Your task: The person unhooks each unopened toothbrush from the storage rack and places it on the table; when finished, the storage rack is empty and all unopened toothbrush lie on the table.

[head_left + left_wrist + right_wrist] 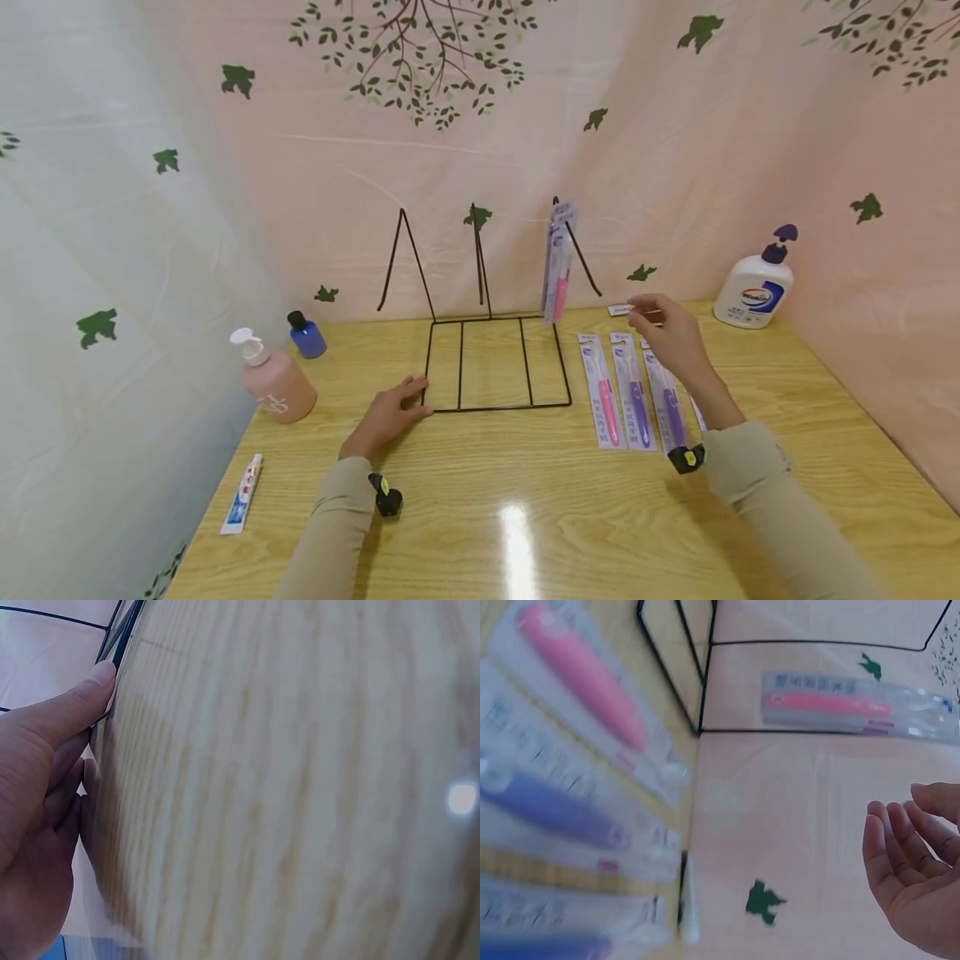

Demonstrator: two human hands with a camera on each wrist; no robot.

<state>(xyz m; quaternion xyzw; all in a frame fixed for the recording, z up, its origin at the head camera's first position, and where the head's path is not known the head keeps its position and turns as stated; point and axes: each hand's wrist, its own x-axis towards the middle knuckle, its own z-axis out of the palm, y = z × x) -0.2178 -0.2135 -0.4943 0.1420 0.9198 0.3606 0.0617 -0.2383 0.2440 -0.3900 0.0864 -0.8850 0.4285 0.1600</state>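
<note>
My left hand (390, 417) touches the front left corner of a black wire rack (495, 408), thumb and forefinger spread apart at its bars. In the left wrist view the thumb (82, 694) lies straight against the wire. My right hand (671, 337) is raised above the toothbrush packs, its fingers loosely bent and nothing between them in the right wrist view. Below it lie a pink toothbrush pack (606, 404) and purple packs (637, 408), one partly hidden by the arm. Packed toothbrushes (557, 275), a pink one in front, hang on the rack's right hook.
A small white card (619, 310) lies behind the packs, overlapped by the right fingertips. A white pump bottle (753, 287) stands at the back right. On the left are a pink pump bottle (281, 387), a small blue bottle (307, 337) and a toothpaste tube (242, 496).
</note>
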